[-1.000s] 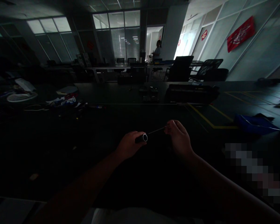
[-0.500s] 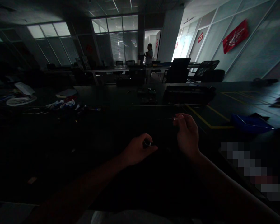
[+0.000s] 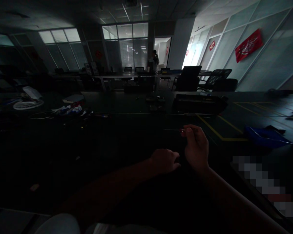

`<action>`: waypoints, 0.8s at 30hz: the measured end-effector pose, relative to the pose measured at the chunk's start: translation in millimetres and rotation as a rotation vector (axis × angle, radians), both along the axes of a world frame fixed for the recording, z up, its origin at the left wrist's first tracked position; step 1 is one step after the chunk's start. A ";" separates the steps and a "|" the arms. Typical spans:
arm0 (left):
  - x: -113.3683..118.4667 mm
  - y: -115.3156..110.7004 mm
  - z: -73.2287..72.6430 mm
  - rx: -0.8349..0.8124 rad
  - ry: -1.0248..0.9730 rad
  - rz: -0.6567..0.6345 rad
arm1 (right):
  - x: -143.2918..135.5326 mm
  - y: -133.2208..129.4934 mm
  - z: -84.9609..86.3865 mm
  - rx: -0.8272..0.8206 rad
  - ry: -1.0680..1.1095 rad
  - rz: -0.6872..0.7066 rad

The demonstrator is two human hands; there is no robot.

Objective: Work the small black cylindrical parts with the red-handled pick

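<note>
My right hand (image 3: pixel 197 146) is closed around the handle of a screwdriver (image 3: pixel 181 130). Its thin shaft points left, level above the dark tabletop (image 3: pixel 127 139), and the handle looks reddish and see-through. Lower and to the left, my left hand (image 3: pixel 164 160) is low over the table with its fingers curled toward the thumb. Whatever lies between those fingertips is too dark to name. The two hands are close together but apart.
A blue open container (image 3: pixel 266 136) is on the right, and a long black object (image 3: pixel 200 103) is at the back. Crumpled packaging (image 3: pixel 69 110) and a white round grille (image 3: pixel 28 104) are on the left. A person (image 3: pixel 155 61) stands far off near a doorway.
My left hand has moved right, closer to my right hand, and its fingers now face away. The dark round thing with a pale rim seen at it earlier is hidden. The right hand keeps the screwdriver.
</note>
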State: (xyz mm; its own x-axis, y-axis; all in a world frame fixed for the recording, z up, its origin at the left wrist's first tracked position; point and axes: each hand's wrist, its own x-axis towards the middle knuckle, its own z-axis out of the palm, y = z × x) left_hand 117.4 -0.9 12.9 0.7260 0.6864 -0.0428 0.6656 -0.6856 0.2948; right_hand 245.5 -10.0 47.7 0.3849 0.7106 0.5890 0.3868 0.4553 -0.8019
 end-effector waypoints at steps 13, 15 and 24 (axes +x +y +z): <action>4.8 -5.7 -3.7 -0.018 0.036 0.011 | -1.3 -0.4 0.5 -0.015 0.000 0.014; 0.7 -4.2 -4.7 -0.018 0.034 0.003 | -1.0 0.2 -1.1 -0.015 0.001 0.022; -12.2 1.7 -5.0 -0.138 -0.158 0.086 | -0.4 1.8 -3.7 -0.021 0.017 0.035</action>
State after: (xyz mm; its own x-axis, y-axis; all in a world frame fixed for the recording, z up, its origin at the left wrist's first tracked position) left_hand 105.2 0.8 7.9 0.6701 0.7417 -0.0311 0.6579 -0.5739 0.4877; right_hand 245.1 -8.2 44.0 0.3697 0.7359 0.5673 0.3570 0.4512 -0.8179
